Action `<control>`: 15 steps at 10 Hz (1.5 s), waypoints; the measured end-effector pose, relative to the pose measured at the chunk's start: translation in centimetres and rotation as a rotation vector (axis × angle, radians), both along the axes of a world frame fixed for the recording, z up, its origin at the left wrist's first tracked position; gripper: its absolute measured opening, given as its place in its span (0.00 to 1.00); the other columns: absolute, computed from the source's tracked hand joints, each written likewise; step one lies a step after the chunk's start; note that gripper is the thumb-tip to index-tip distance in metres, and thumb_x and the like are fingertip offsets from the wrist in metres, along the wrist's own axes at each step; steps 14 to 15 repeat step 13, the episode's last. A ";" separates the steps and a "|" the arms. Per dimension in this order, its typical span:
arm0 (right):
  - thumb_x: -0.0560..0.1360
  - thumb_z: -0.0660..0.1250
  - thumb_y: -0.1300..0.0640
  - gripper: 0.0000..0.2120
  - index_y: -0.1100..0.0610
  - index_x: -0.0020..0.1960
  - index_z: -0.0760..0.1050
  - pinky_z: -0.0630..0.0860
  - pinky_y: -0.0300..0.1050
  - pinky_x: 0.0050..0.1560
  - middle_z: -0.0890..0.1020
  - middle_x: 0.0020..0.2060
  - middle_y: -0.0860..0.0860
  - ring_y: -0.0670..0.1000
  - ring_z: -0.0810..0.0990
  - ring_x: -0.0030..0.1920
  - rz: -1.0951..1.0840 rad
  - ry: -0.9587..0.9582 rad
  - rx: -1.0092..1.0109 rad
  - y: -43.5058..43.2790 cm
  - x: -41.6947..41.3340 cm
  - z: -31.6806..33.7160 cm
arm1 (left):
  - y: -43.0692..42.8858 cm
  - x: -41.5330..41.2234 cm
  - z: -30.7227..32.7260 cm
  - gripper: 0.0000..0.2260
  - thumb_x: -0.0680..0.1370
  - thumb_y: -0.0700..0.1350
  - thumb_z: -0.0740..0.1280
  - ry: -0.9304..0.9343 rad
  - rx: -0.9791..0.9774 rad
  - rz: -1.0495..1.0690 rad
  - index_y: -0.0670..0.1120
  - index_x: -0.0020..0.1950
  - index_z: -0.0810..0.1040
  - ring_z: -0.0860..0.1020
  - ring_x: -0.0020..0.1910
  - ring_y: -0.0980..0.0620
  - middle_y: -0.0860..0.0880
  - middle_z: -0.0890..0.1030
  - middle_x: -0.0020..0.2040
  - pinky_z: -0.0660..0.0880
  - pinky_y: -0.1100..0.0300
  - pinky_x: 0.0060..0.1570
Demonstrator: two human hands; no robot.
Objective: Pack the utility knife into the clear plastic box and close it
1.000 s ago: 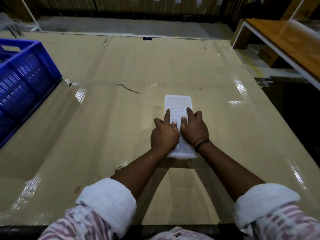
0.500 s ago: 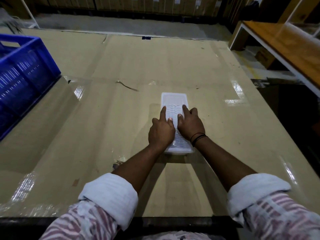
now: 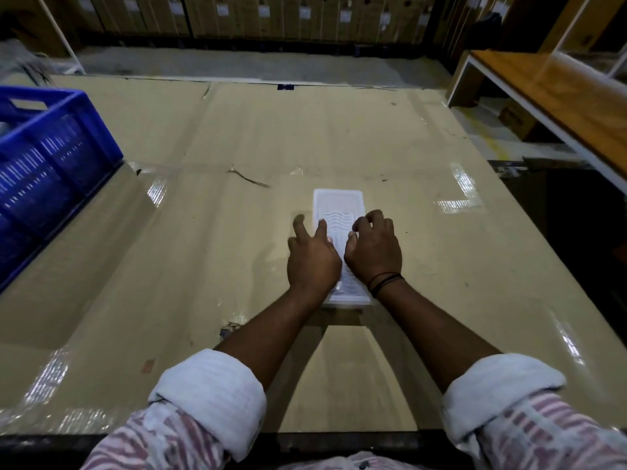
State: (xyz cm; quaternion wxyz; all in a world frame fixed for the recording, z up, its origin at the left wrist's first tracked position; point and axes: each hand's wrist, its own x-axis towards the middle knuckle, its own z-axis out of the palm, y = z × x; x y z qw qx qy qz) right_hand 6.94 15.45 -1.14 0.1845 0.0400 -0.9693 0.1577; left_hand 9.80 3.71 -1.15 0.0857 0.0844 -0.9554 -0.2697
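Observation:
The clear plastic box point(image 3: 337, 206) lies flat in the middle of the cardboard-covered table, its ribbed lid down and its long side pointing away from me. My left hand point(image 3: 312, 261) hovers at the box's left edge with the fingers spread and blurred, holding nothing. My right hand point(image 3: 375, 252) is over the right half of the lid with the fingers curled loosely, a black band on the wrist. Both hands cover the near part of the box. The utility knife is not visible.
A blue plastic crate point(image 3: 47, 164) stands at the table's left edge. A wooden bench with a white frame point(image 3: 556, 96) is off the far right corner. The table point(image 3: 237, 137) is covered with taped cardboard, with a small torn strip point(image 3: 249, 178) behind the box.
Both hands pressed flat on the lid before. Now they have lifted and parted: the left hand slid to the left off the lid with fingers spread, the right curled up.

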 end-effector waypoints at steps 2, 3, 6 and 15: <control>0.77 0.62 0.52 0.18 0.58 0.63 0.78 0.74 0.52 0.59 0.78 0.63 0.56 0.60 0.74 0.59 0.150 -0.149 0.107 1.9 1.3 0.6 | -1.8 0.7 0.4 0.24 0.82 0.49 0.61 -0.046 -0.255 -0.391 0.48 0.77 0.65 0.62 0.75 0.39 0.43 0.58 0.82 0.67 0.49 0.70; 0.79 0.60 0.45 0.29 0.54 0.77 0.62 0.71 0.52 0.67 0.62 0.78 0.51 0.59 0.72 0.66 0.255 -0.351 0.037 3.4 2.7 0.2 | -3.6 1.0 0.5 0.35 0.82 0.60 0.59 -0.269 -0.214 -0.539 0.49 0.83 0.49 0.48 0.82 0.40 0.46 0.44 0.84 0.60 0.45 0.75; 0.81 0.50 0.41 0.33 0.51 0.81 0.46 0.74 0.51 0.62 0.44 0.81 0.47 0.56 0.72 0.65 0.292 -0.318 -0.015 3.1 4.1 -2.6 | -4.3 2.5 -1.3 0.39 0.77 0.71 0.45 -0.293 -0.108 -0.633 0.54 0.81 0.33 0.24 0.76 0.49 0.52 0.26 0.79 0.37 0.47 0.79; 0.79 0.55 0.48 0.24 0.55 0.71 0.72 0.68 0.56 0.66 0.75 0.70 0.52 0.57 0.70 0.71 0.228 -0.088 0.101 1.8 3.2 3.1 | -4.2 1.3 1.9 0.40 0.75 0.75 0.36 0.000 -0.130 -0.475 0.56 0.83 0.47 0.35 0.81 0.50 0.54 0.48 0.84 0.36 0.45 0.79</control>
